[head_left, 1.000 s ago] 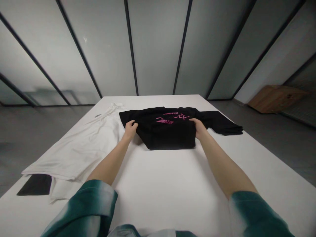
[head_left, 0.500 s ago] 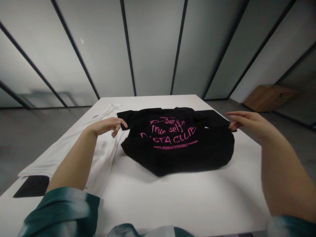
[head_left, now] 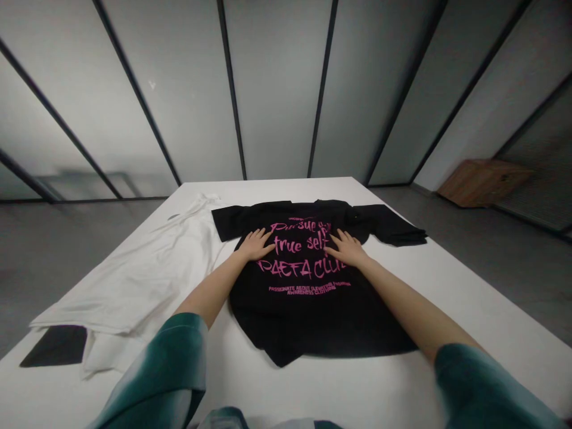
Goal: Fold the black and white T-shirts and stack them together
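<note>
A black T-shirt (head_left: 322, 325) with pink lettering lies spread on the white table (head_left: 473, 286), its sleeves out to both sides and its hem toward me. My left hand (head_left: 258, 244) rests on the left part of its chest, fingers spread. On the right part of the chest lies my right hand (head_left: 348, 247), also with fingers apart. Neither hand grips the cloth, and each covers some of the lettering's edges.
A crumpled white garment (head_left: 147, 280) stretches along the table's left side. From under its near end a flat dark piece (head_left: 56, 345) shows. Frosted panels (head_left: 277, 89) stand behind the table, and a wooden box (head_left: 485, 182) sits at the far right.
Both hands have left the sleeves and moved inward onto the shirt's chest, their fingers now spread. The shirt's lower part has come down flatter toward me.
</note>
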{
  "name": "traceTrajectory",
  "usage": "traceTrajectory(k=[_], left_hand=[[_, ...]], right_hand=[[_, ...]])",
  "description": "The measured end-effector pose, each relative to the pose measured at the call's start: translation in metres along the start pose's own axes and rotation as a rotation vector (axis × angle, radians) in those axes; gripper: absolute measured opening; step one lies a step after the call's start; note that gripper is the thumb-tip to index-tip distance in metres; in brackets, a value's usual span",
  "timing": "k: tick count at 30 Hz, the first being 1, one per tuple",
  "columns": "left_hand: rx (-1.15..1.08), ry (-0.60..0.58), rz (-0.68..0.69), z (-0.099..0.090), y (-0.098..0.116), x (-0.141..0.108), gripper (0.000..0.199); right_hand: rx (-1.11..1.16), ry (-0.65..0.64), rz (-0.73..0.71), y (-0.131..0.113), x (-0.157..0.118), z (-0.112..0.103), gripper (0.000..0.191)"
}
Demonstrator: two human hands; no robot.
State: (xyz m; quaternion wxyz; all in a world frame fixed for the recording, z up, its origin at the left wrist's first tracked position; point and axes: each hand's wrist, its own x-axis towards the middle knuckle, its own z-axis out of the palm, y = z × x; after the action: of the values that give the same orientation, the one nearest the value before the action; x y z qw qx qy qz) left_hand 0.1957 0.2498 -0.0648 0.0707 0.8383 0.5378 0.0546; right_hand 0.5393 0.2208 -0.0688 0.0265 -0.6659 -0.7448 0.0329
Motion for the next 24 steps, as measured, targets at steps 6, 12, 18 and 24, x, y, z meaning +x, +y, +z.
traceTrajectory(k=[6, 12, 18, 24], left_hand=[[0.062, -0.047, -0.150, 0.000, -0.020, -0.006, 0.072], [0.090, 0.083, -0.141, -0.008, -0.037, -0.023, 0.046], [0.132, 0.085, -0.065, -0.030, -0.037, -0.045, 0.028], [0.073, -0.155, -0.066, -0.065, -0.044, -0.054, 0.029]], right_hand=[[-0.002, 0.019, 0.034, 0.001, 0.021, -0.001, 0.077], [-0.042, 0.119, -0.100, -0.025, 0.021, -0.005, 0.047], [-0.105, 0.091, -0.234, -0.049, -0.001, -0.018, 0.038], [0.226, -0.106, -0.431, -0.045, -0.020, -0.035, 0.034]])
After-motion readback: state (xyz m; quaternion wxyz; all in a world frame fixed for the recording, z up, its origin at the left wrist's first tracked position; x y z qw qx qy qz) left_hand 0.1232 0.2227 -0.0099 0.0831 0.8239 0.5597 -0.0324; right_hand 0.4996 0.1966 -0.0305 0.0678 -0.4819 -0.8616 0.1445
